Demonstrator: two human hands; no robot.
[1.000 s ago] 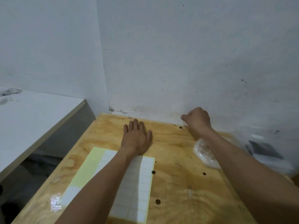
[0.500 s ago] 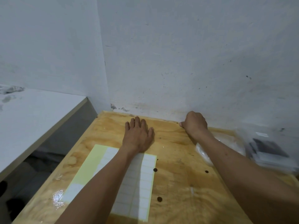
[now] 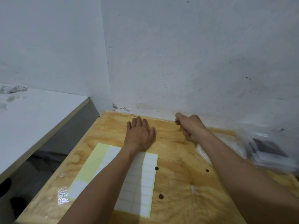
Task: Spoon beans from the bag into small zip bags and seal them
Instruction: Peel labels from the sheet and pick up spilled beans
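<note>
Your left hand point(image 3: 140, 134) lies flat with straight fingers on the table point(image 3: 178, 178), its heel on the far edge of the label sheet point(image 3: 129, 178), and your right hand point(image 3: 191, 125) at 1 o'clock is curled near the wall, where I cannot tell if it pinches something small. The clear bag point(image 3: 204, 153) lies under your right forearm at 2 o'clock, its contents pale and blurred. The zip bags point(image 3: 268, 152) are stacked at 3 o'clock, and beans point(image 3: 156, 168) lie scattered at 5 o'clock of the left hand.
</note>
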